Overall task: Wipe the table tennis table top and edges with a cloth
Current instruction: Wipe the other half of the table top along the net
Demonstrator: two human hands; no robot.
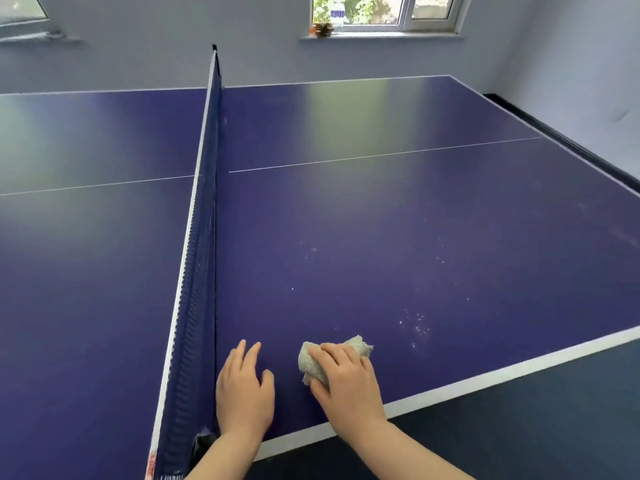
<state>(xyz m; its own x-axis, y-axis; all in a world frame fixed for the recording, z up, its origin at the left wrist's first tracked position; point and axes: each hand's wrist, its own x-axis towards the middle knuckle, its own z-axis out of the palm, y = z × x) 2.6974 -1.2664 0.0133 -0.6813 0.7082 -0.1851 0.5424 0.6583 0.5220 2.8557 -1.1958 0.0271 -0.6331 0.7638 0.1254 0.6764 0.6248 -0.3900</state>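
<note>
A blue table tennis table (381,220) fills the view, with a white line along its near edge. My right hand (346,379) grips a bunched pale grey-green cloth (313,362) and presses it on the table top close to the near edge. My left hand (244,389) rests flat on the table with its fingers spread, between the cloth and the net (201,237). Small white specks (415,323) dot the surface just beyond and to the right of the cloth.
The net runs from its clamp (204,445) at the near edge to the far side. A white centre line (381,155) crosses the top. Dark floor lies to the right of the table. A window (384,12) is in the far wall.
</note>
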